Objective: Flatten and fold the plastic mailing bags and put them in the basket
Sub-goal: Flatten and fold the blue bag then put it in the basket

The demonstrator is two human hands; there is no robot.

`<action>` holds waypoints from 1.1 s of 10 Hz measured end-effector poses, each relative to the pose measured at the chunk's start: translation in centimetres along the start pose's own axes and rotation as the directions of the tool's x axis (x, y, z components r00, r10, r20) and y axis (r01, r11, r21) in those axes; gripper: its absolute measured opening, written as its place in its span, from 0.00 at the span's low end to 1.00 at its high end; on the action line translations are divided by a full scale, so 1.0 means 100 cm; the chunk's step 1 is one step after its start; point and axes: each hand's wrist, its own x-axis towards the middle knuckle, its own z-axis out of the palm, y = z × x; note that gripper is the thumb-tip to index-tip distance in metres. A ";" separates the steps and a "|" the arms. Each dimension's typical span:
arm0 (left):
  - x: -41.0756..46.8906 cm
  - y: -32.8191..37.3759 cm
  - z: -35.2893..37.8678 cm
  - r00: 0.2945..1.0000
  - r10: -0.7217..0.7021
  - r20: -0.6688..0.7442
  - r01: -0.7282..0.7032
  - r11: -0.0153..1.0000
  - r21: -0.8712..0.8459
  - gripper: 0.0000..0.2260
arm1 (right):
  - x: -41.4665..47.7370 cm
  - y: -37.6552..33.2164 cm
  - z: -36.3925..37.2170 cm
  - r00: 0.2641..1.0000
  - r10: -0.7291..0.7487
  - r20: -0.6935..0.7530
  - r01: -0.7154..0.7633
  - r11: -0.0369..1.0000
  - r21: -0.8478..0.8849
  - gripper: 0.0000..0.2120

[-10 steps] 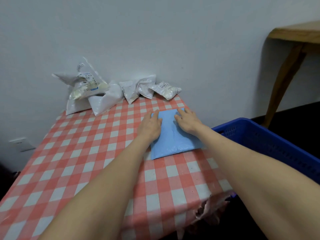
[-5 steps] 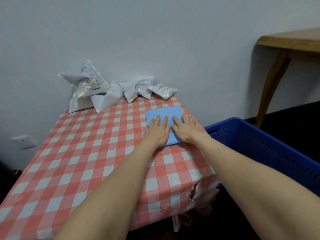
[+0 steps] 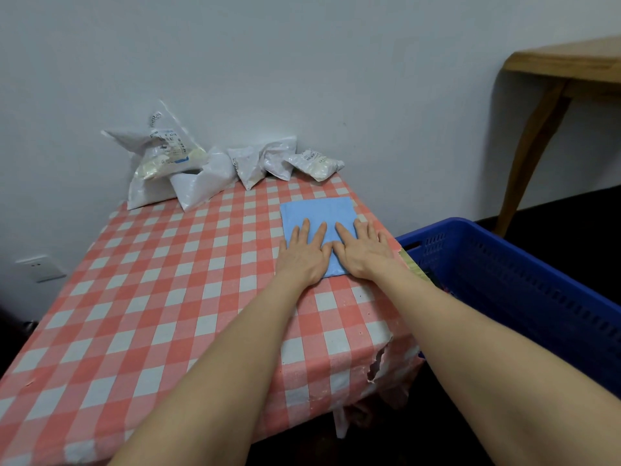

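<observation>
My fingers (image 3: 322,230) lie spread and flat, left hand (image 3: 304,255) and right hand (image 3: 364,252) side by side pressing the blue mailing bag (image 3: 317,211) near the tabletop's (image 3: 168,280) right edge, beside the blue basket (image 3: 524,284).

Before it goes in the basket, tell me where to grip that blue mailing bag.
Take the blue mailing bag by its right edge, coming from the blue basket side. It lies flat under the left hand and right hand, and that edge sits nearest the table's side, probably easiest to slide fingers under.
</observation>
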 end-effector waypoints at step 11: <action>-0.001 0.002 0.000 0.999 -0.048 -0.014 0.048 0.999 -0.025 0.24 | 0.003 -0.001 -0.004 0.998 0.018 0.064 -0.020 0.999 0.040 0.28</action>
